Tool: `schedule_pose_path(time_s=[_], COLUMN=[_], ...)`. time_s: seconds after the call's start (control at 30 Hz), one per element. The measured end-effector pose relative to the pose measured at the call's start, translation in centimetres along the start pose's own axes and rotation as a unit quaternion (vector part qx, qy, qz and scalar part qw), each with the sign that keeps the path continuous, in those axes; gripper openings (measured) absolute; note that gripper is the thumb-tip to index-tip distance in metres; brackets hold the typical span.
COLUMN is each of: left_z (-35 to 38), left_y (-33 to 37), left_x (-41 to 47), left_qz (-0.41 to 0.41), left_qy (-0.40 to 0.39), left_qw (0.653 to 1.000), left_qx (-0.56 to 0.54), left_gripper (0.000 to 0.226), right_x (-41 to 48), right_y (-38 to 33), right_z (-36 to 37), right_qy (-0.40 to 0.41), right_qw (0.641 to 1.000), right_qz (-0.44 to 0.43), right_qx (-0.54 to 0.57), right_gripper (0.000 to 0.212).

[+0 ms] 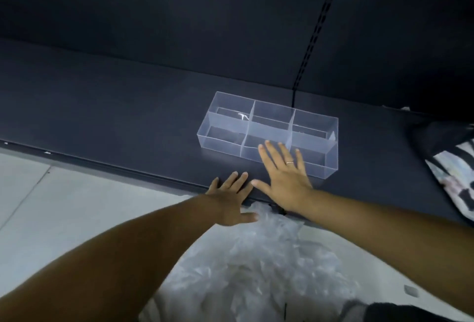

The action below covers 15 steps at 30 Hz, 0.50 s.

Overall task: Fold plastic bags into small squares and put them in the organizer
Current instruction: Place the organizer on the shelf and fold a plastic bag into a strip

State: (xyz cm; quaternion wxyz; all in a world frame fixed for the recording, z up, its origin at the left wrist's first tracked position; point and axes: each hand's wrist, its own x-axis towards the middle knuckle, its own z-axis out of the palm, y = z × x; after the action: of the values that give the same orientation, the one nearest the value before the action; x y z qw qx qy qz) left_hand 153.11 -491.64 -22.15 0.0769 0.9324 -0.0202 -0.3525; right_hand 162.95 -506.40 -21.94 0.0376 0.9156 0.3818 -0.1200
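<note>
On the dark shelf (128,121) sits the clear organizer (225,118), close to the front edge, open side up. It has six boxes in two rows of three. Its long side runs left to right, much like the shelf edge (the right end comes a bit nearer). Wide shelf room lies to its left and behind it. The right hand (284,180) lies flat, fingers straight and spread, tips at the organizer's front wall, holding nothing. The left hand (230,201) is flat too, at the shelf edge. Crumpled plastic bags (256,265) heap below that edge. A patterned bag (451,167) sits far right.
</note>
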Motion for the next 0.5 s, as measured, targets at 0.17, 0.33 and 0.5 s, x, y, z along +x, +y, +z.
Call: schedule_pose_path(time_s=[0.17,0.33,0.5], left_z=[2.3,2.2,1.9], left_y=[0.6,0.2,0.0], left_x=[0.5,0.5,0.6], left_qz=[-0.023,-0.012,-0.011], left_qy=[0.044,0.041,0.033], left_qw=[0.999,0.999,0.999], left_qx=[0.003,-0.006,-0.016], left_gripper=[0.092,0.093,0.091], right_x=[3.9,8.2,10.1], right_y=[2.5,6.3,7.9], right_z=[1.4,-2.0,-4.5], right_qy=[0.051,0.017,-0.054], right_qw=[0.998,0.997,0.992], right_qz=[0.039,0.081,0.104], right_qx=[-0.015,-0.006,-0.048], right_gripper=[0.081,0.078,0.076])
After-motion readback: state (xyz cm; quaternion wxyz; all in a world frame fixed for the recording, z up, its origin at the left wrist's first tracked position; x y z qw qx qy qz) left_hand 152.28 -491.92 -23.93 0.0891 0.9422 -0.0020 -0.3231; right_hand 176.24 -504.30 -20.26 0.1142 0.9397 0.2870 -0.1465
